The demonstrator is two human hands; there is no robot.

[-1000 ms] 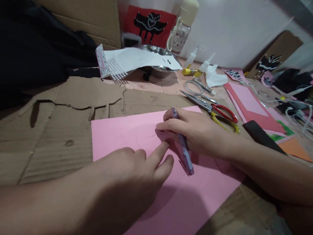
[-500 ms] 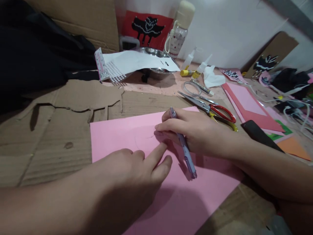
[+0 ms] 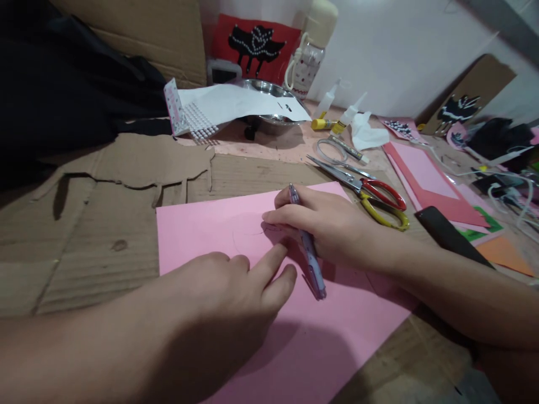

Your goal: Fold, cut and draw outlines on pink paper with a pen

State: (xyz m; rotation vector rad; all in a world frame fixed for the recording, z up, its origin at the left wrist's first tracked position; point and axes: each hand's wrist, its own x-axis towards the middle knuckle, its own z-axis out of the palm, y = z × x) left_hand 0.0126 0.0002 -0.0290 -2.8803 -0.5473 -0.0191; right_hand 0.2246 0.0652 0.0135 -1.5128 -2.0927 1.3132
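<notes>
My right hand (image 3: pixel 332 224) is closed on a purple pen (image 3: pixel 310 252), which slants between its fingers over a sheet of pink paper (image 3: pixel 345 331). Its fingertips are low on the sheet beside a thin, curved drawn line, and the fingers partly hide that line. My left hand (image 3: pixel 227 297) rests on the paper just below and to the left. Its fingers are apart, with the index finger stretched towards the right hand, and no object shows in it.
Corrugated cardboard (image 3: pixel 101 241) lies under the paper, with a cut-out outline at upper left. Scissors (image 3: pixel 357 188) with red and yellow handles lie beyond my right wrist. A metal bowl (image 3: pixel 269 87), glue bottles (image 3: pixel 346 119), a dark strip (image 3: pixel 448 233) and coloured papers (image 3: pixel 438 185) stand around.
My right hand and the pen have shifted slightly left, and the pen's lower end has swung left and up. My left hand stays almost still on the paper.
</notes>
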